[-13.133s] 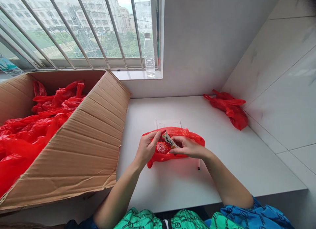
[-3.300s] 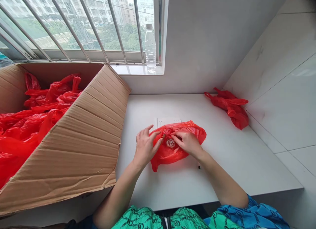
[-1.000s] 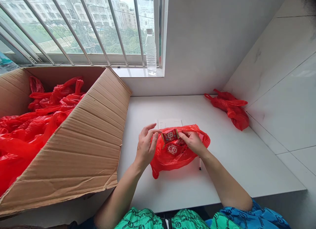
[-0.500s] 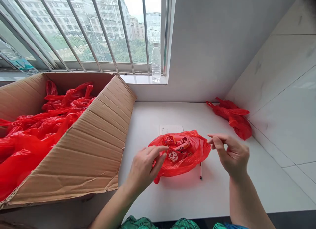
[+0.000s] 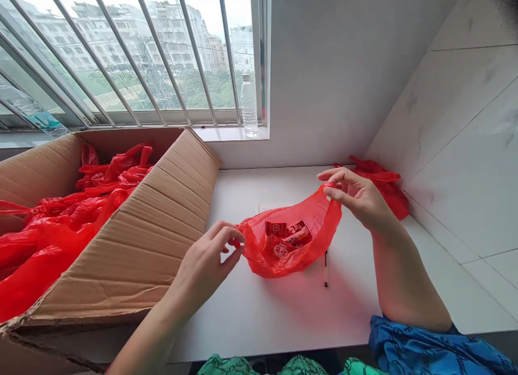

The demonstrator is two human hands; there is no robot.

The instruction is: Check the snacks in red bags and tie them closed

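A thin red plastic bag (image 5: 279, 270) hangs open between my hands over the white table (image 5: 259, 315). Inside it lie several small red wrapped snack packets (image 5: 281, 249). My right hand (image 5: 356, 194) pinches the bag's raised right edge between thumb and fingers. At the left edge, my left hand (image 5: 214, 251) is closed in a pinch on the bag's rim. Beneath the bag's right side a pen (image 5: 326, 275) pokes out, its far end hidden. A white paper (image 5: 265, 207) shows only as a sliver behind the bag.
On the left stands a large cardboard box (image 5: 133, 245) holding several red plastic bags (image 5: 73, 218). Another red bag (image 5: 388, 191) lies in the right back corner, partly behind my right hand. Plastic bottles (image 5: 249, 108) (image 5: 48, 121) are on the sill by the barred window.
My right hand has lifted the bag's right edge up and back. My left hand moved left to the left rim, pulling the bag's mouth wider.
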